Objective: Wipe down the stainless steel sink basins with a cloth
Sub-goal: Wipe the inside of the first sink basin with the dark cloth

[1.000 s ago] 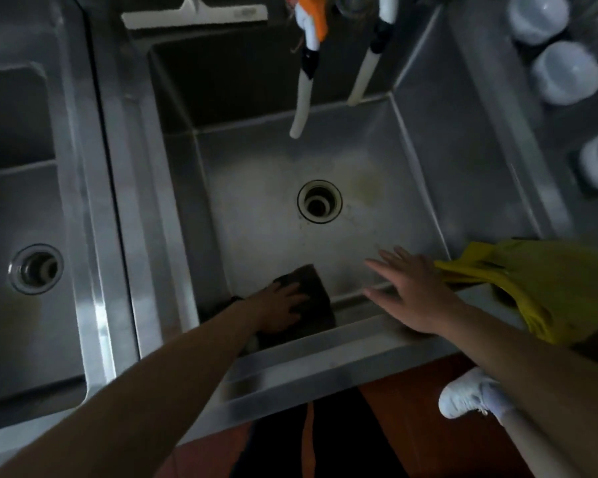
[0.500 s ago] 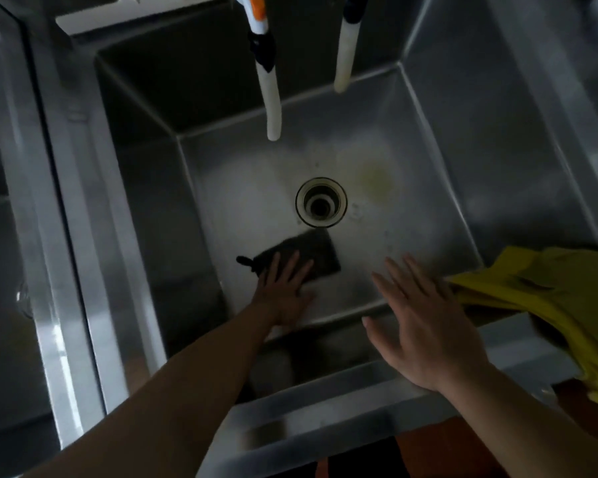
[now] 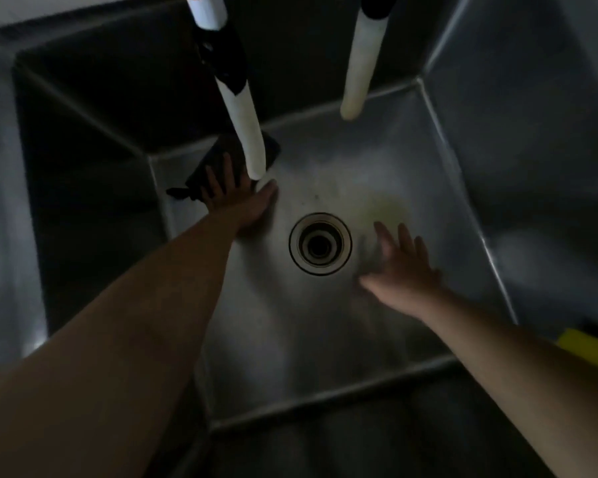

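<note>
I look straight down into a deep stainless steel sink basin (image 3: 325,339). A dark cloth (image 3: 218,157) lies flat on the basin floor at the far left corner. My left hand (image 3: 239,201) presses on the cloth with fingers spread, partly behind a white hose. My right hand (image 3: 401,267) hovers open and blurred above the floor, just right of the round drain (image 3: 320,243), holding nothing. A yellowish stain (image 3: 384,208) marks the floor beyond the right hand.
Two white hoses hang into the basin from above: one with a black collar (image 3: 246,132) over my left hand, another (image 3: 359,70) further right. A yellow cloth's corner (image 3: 587,346) shows at the right rim. Steep steel walls enclose all sides.
My left hand has pushed the dark cloth from the near side of the floor, past the drain, to the far left corner. My right hand has dropped from the front rim into the basin.
</note>
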`<state>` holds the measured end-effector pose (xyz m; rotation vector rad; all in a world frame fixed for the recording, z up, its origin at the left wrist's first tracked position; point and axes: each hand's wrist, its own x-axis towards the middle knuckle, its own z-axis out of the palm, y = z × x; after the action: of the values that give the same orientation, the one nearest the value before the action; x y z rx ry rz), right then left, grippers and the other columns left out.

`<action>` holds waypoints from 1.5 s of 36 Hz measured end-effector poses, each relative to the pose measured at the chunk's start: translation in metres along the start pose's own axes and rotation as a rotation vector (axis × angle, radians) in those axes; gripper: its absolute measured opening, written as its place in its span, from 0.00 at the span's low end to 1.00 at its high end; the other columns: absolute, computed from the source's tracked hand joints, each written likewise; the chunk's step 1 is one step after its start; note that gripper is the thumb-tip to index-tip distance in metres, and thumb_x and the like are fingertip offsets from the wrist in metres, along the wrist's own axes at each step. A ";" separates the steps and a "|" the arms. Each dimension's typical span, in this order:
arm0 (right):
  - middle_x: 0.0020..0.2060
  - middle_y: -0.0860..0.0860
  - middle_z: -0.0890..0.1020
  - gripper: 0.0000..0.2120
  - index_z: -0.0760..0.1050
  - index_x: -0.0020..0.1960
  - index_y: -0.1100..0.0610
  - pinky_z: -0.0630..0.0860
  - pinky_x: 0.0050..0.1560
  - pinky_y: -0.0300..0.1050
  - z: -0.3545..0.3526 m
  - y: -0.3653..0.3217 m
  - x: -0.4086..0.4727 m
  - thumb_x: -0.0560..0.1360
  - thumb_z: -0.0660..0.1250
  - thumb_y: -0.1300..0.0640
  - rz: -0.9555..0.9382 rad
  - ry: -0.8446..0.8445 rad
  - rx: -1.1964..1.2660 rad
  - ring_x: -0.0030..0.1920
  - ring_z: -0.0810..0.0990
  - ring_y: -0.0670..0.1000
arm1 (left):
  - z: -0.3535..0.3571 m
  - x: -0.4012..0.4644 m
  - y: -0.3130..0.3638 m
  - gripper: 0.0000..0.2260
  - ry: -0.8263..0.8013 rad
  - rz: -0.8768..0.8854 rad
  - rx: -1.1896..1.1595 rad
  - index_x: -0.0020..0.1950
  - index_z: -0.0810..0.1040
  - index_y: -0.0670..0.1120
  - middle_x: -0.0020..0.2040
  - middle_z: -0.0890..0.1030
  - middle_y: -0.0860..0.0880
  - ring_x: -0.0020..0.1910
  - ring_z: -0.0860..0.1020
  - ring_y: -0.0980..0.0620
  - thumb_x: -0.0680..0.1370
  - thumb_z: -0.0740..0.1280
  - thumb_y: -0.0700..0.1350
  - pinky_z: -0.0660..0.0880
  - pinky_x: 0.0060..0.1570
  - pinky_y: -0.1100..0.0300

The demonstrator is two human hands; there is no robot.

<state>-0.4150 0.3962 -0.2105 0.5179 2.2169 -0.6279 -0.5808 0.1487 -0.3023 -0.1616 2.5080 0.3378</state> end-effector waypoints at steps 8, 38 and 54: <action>0.80 0.53 0.45 0.56 0.38 0.79 0.43 0.56 0.74 0.67 -0.034 0.047 0.046 0.66 0.75 0.41 0.095 0.109 0.043 0.78 0.47 0.64 | 0.033 -0.051 -0.005 0.40 -0.054 0.186 0.176 0.75 0.30 0.64 0.77 0.29 0.53 0.75 0.30 0.41 0.69 0.42 0.79 0.35 0.72 0.37; 0.61 0.47 0.11 0.74 0.11 0.64 0.43 0.29 0.71 0.65 -0.017 0.117 0.034 0.58 0.76 0.32 0.011 -0.225 -0.325 0.61 0.12 0.60 | 0.094 -0.093 0.082 0.29 -0.062 0.478 0.235 0.70 0.32 0.74 0.77 0.32 0.59 0.74 0.26 0.50 0.71 0.35 0.76 0.32 0.71 0.41; 0.64 0.50 0.13 0.77 0.13 0.67 0.45 0.24 0.67 0.66 -0.007 0.125 0.040 0.51 0.75 0.27 -0.036 -0.173 -0.327 0.64 0.13 0.61 | 0.042 0.045 0.228 0.31 0.004 0.250 0.108 0.75 0.39 0.70 0.79 0.35 0.54 0.76 0.32 0.40 0.73 0.43 0.73 0.32 0.69 0.36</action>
<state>-0.3769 0.5063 -0.2709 0.2470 2.1113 -0.3047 -0.6382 0.3775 -0.3149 0.1953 2.5469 0.3009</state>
